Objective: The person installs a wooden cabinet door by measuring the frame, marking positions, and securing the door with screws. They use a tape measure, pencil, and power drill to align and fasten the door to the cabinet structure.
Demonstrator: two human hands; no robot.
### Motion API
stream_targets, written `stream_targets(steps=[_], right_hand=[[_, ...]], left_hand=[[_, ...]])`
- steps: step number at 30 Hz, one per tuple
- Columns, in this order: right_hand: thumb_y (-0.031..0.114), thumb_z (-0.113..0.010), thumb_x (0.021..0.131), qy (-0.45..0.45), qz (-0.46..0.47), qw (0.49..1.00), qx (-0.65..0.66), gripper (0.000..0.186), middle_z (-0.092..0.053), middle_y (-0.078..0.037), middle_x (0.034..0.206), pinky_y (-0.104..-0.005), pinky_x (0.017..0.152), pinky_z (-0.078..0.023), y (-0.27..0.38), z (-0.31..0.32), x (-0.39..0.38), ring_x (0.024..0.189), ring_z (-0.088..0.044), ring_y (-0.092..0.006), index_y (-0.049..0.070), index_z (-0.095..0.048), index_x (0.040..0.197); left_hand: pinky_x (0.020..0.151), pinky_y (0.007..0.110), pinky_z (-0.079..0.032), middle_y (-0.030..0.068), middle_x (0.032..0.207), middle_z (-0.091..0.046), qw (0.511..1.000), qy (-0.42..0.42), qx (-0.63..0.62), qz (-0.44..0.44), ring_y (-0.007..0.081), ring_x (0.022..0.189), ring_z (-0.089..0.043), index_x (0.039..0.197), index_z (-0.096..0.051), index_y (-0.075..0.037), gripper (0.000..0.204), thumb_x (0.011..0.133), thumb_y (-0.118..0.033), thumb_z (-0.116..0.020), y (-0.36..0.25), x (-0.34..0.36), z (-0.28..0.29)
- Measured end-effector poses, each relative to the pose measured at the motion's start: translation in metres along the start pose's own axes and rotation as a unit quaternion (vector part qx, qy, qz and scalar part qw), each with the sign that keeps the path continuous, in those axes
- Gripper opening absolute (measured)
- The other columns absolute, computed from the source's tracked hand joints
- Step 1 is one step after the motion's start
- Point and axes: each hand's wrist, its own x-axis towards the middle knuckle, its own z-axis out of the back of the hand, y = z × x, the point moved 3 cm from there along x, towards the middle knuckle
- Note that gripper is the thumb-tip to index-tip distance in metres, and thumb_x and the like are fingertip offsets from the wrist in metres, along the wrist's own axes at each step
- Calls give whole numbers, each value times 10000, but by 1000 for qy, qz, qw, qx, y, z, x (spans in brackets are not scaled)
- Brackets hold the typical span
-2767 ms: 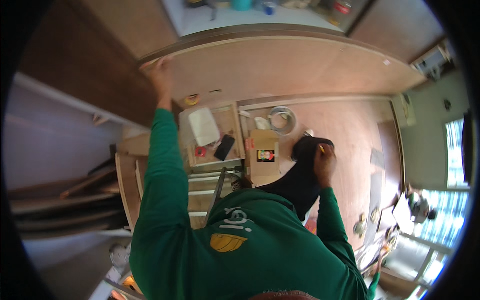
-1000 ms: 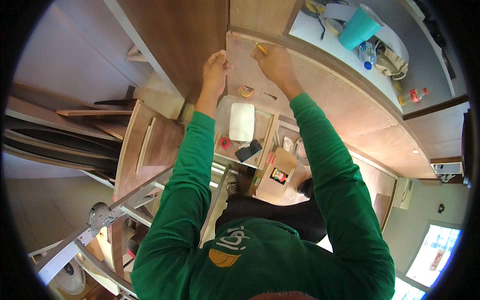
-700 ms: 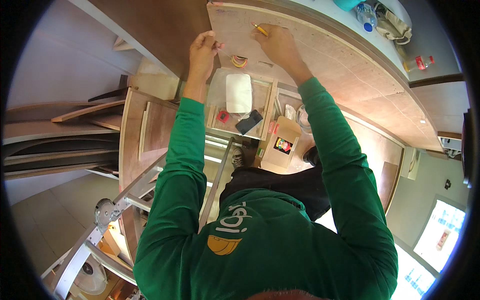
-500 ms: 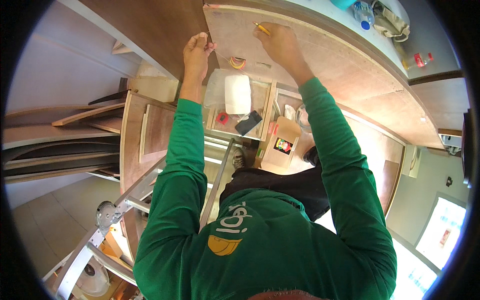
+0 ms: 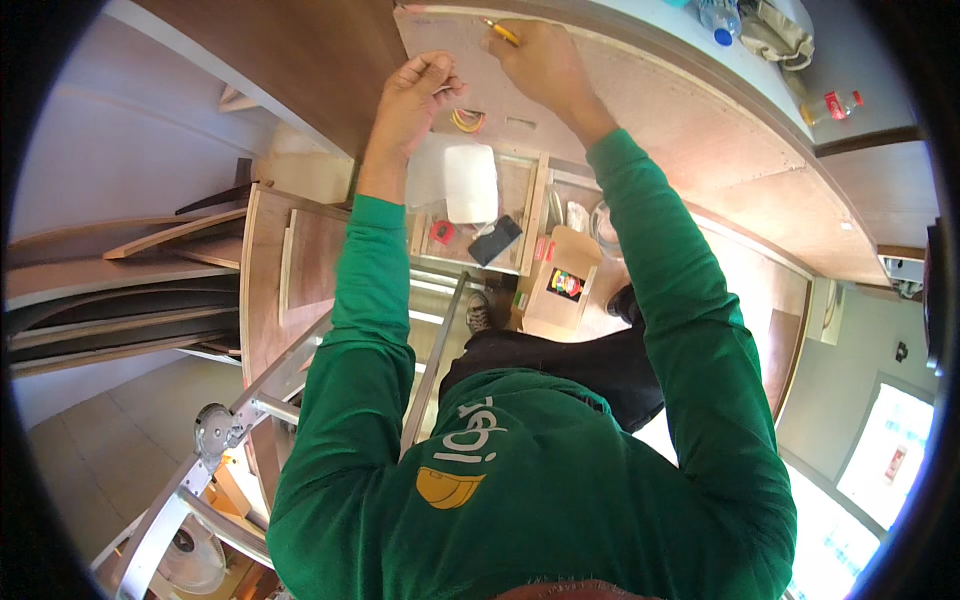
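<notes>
My right hand [image 5: 545, 70] grips a yellow pencil [image 5: 501, 31], its tip at the pale wooden panel [image 5: 680, 130] near the panel's upper-left end. My left hand [image 5: 414, 98] is just left of it, fingers curled and pinched by the dark brown panel [image 5: 300, 35]; what is between them is too small to make out. Below my hands are a yellow and red ring-shaped item [image 5: 466, 123], a white rectangular pad [image 5: 470, 182], a small red object [image 5: 441, 231] and a black phone-like object [image 5: 494, 240].
An aluminium ladder [image 5: 280, 408] is under and left of me. Stacked boards [image 5: 120, 330] lie left. A cardboard box [image 5: 550, 315] sits below. An upper shelf holds bottles [image 5: 830, 106] and a cloth bag [image 5: 775, 35]. A fan [image 5: 190, 560] is lower left.
My right hand has risen from beside my leg to the upper panel with the pencil, and my left hand has come closer to it. Both have since edged slightly higher.
</notes>
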Motion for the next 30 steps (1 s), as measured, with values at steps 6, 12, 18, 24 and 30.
stream_targets(steps=[6, 12, 18, 24, 30], right_hand=[[358, -689, 931, 38, -21, 999, -1, 298, -729, -210, 917, -496, 804, -551, 6, 6, 4, 875, -698, -420, 126, -775, 1098], [352, -670, 926, 47, -3, 999, -5, 305, -717, -235, 890, -503, 794, -535, 3, -3, 10, 851, -688, -433, 89, -768, 1047], [313, -683, 931, -14, -22, 1000, -9, 259, -720, -245, 949, -535, 821, -551, 14, -11, 26, 898, -697, -449, 100, -770, 1050], [232, -654, 941, -57, -6, 998, -25, 209, -724, -234, 962, -533, 823, -554, 32, -21, 53, 900, -697, -447, 89, -759, 1052], [177, -658, 899, -11, 66, 997, -34, 206, -726, -225, 967, -528, 816, -551, 49, -41, 68, 931, -698, -427, 94, -756, 1059]], left_hand=[[886, 360, -573, 24, 1002, -689, 998, -32, -62, -11, 150, 902, -651, 1217, -644, -48, 226, 1018, -151, -675, 8, 17, -29], [876, 343, -576, 18, 1003, -690, 997, -72, -7, 7, 135, 887, -639, 1181, -677, -47, 206, 1019, -174, -681, 10, 24, -24], [894, 312, -550, 16, 1020, -684, 988, -132, 84, -19, 123, 904, -630, 1189, -698, -42, 234, 1036, -216, -661, -6, 38, 25], [964, 327, -504, 9, 1086, -674, 902, -65, 425, -32, 141, 984, -611, 1271, -665, -39, 323, 1074, -284, -590, -25, 51, 72], [1016, 345, -483, 17, 1087, -666, 991, -99, 45, -82, 160, 1044, -610, 1254, -658, -54, 302, 1080, -286, -575, 14, 56, 51]])
